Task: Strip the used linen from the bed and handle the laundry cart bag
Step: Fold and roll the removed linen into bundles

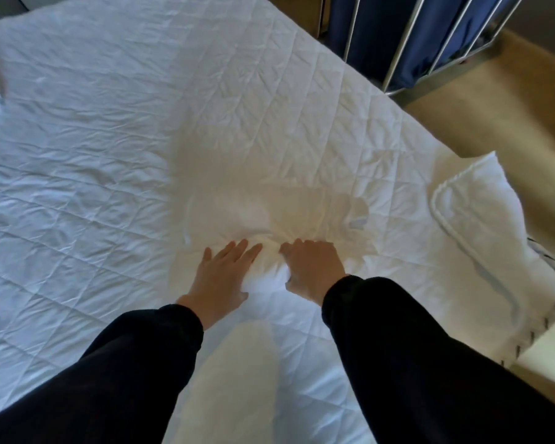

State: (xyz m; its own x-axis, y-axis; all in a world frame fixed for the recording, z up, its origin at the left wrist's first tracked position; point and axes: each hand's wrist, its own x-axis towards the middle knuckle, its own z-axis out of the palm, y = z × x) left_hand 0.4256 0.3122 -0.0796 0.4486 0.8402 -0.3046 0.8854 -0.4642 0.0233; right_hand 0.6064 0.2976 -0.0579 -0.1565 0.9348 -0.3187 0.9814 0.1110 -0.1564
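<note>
a: entry one, the used linen. location?

b: bunched white linen (269,219), one piece, crumpled into a low heap on the bed (93,155), right of its middle and just ahead of both hands. it lies on the quilted pad, white on white, so its edges are hard to trace.

a: entry two, the hands.

b: left hand (220,277): fingers (237,251) straight and close together, laid flat on the near edge of the heap, holding nothing. right hand (314,270): fingers (297,248) curled down into the cloth, gripping a fold. dark sleeves (398,331) on both arms.

a: handling notes?

b: judged light, soft and limp, with no stiffness and nothing fragile. it will sag and trail if lifted by one fold, and smooth cotton may slide through a loose grip. best taken where the folds gather thickest, between the two hands, scooping from both sides to keep it in one bundle.

a: entry three, the destination.

b: laundry cart (430,43), metal-railed, with its blue bag (375,33), standing on the carpet (510,107) beyond the far right side of the bed, well apart from the heap.

a: anything else?

b: a turned-back pad corner (481,225) at the right edge of the bed.
</note>
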